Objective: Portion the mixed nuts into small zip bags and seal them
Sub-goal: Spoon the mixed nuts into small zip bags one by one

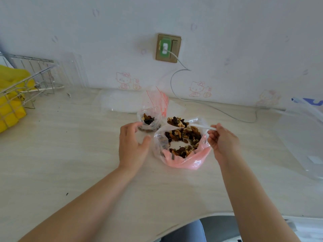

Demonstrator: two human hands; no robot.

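A large pink and clear plastic bag (185, 159) lies open at the table's middle, with mixed nuts (181, 138) inside. My right hand (222, 140) pinches the handle of a white plastic spoon (202, 126), which carries a heap of nuts above the bag's far rim. To its left stands a small clear zip bag (149, 119), open and partly filled with nuts. My left hand (132, 144) hovers beside that bag with relaxed fingers, fingertips near its left side; whether they touch it I cannot tell. A stack of small zip bags with red stripes (159, 100) stands behind.
A wire rack (26, 81) with yellow items sits at the far left. A white cable (218, 109) runs from the wall socket (168, 48) across the back of the table. Clear plastic sheeting (300, 137) lies at the right. The table edge curves near my body.
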